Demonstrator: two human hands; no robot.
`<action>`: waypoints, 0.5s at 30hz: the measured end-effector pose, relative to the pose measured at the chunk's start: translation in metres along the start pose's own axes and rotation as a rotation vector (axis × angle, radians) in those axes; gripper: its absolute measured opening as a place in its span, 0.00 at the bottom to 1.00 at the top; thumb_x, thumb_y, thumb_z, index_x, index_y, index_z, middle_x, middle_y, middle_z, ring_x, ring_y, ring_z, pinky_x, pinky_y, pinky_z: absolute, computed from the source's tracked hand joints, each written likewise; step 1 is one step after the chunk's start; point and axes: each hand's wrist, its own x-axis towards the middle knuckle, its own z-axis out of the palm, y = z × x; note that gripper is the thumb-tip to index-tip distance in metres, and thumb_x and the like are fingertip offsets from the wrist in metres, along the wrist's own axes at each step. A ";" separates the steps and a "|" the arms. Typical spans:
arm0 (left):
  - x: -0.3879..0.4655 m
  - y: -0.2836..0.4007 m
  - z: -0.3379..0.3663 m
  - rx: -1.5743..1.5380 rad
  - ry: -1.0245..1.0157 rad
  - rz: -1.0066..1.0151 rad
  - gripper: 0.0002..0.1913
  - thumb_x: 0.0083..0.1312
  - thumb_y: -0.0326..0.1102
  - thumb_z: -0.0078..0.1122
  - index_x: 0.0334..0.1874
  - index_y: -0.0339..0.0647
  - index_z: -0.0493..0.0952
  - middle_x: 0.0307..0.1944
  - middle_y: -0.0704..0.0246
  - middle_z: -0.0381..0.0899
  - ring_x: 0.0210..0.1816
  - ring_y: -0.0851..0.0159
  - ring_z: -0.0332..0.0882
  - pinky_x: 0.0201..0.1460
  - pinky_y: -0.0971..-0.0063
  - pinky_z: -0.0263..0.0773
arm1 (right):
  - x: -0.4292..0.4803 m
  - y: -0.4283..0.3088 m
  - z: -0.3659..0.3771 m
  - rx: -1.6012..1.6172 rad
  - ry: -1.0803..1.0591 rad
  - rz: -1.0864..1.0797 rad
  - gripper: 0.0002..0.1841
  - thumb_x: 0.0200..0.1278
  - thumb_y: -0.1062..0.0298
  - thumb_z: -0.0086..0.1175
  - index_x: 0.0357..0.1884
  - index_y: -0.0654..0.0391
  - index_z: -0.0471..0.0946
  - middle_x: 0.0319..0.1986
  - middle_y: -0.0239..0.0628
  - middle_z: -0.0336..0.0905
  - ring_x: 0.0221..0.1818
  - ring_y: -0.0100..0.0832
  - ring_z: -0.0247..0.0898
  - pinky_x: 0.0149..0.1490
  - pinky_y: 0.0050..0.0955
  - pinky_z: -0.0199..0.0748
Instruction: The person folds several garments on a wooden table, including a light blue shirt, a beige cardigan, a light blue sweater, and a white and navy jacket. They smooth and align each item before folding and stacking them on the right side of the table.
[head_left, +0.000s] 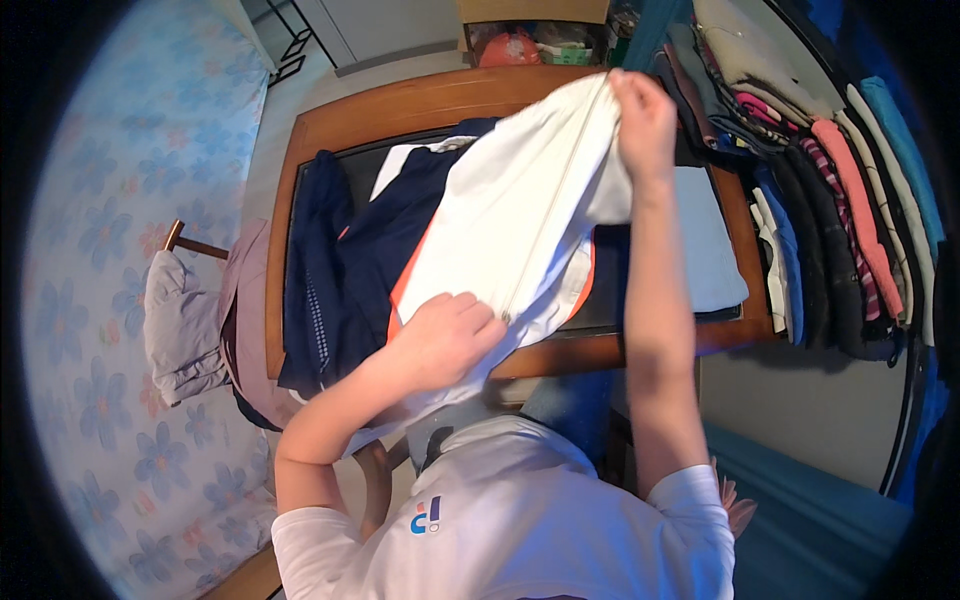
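A white and navy zip jacket (517, 202) with orange piping lies across the table, its white panel drawn up at a slant. My right hand (646, 127) pinches the panel's far corner, raised towards the table's back edge. Nearer to me, my left hand (450, 337) has its fingers curled on the white cloth beside the lower end of the zip (551, 206); the fingertips are hidden. A navy sleeve (311, 270) with a dotted stripe is spread to the left. Part of the jacket hangs over the table's near edge.
The wooden table (334, 112) has a dark inset top. Folded light-blue cloth (709, 240) lies at its right end. Stacked folded clothes (810, 195) stand to the right. A chair draped with a mauve garment (251, 300) is at left, beside a floral curtain (142, 300). An open box (532, 37) stands behind.
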 end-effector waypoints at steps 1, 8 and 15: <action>-0.011 0.005 -0.004 -0.016 -0.007 -0.017 0.08 0.51 0.33 0.56 0.32 0.42 0.69 0.26 0.67 0.68 0.32 0.58 0.70 0.32 0.66 0.66 | 0.022 -0.003 -0.002 -0.084 0.018 0.005 0.14 0.70 0.61 0.53 0.33 0.62 0.81 0.23 0.26 0.76 0.29 0.16 0.65 0.36 0.20 0.66; -0.113 0.042 -0.010 -0.081 0.077 -0.258 0.08 0.48 0.28 0.62 0.29 0.42 0.72 0.25 0.66 0.68 0.30 0.58 0.70 0.31 0.66 0.67 | 0.162 0.025 -0.049 -0.329 0.240 0.070 0.15 0.62 0.62 0.60 0.38 0.67 0.82 0.30 0.35 0.82 0.32 0.26 0.74 0.40 0.25 0.71; -0.221 0.062 -0.031 -0.031 0.079 -0.583 0.06 0.50 0.28 0.59 0.28 0.42 0.70 0.25 0.65 0.69 0.31 0.55 0.71 0.32 0.63 0.67 | 0.206 0.048 -0.151 -0.582 0.484 0.311 0.25 0.54 0.56 0.59 0.46 0.69 0.81 0.46 0.54 0.81 0.49 0.45 0.77 0.54 0.37 0.71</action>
